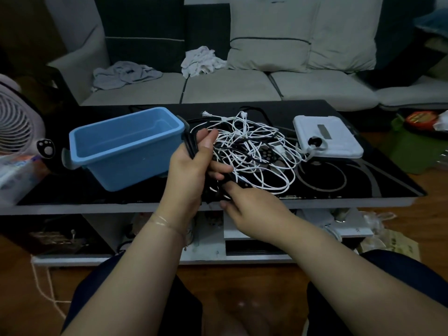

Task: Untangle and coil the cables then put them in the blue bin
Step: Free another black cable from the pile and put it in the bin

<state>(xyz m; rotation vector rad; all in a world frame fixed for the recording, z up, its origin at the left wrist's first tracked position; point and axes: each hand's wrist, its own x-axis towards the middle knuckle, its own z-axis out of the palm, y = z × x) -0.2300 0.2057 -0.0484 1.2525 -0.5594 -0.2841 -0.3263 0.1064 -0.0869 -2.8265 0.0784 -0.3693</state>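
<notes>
Seen from the head camera, our left hand is raised over the near edge of the tabletop, its fingers curled round a bundle of black cable that stands up out of the palm. The grip looks meant to keep the loops already gathered from springing apart. Our right hand sits just below and to the right, thumb and forefinger pinching the same black cable where it trails down; the other fingers are tucked under and we cannot tell how they lie. We judge it is feeding the strand toward the left hand for another turn of the coil.

Just beyond the hands, the white cables lie in a loose tangle mid-tabletop, with more black cable threaded through, so the sorting is far from finished. One white strand runs right to a white box lying flat on the tabletop.

The blue bin stands upright at the left, just beside the left hand, and nothing shows inside it. Its place close to the working hand should make the drop a short one once a coil is done.

Behind the tabletop a grey sofa carries crumpled cloths; a fan shows at the far left edge.
</notes>
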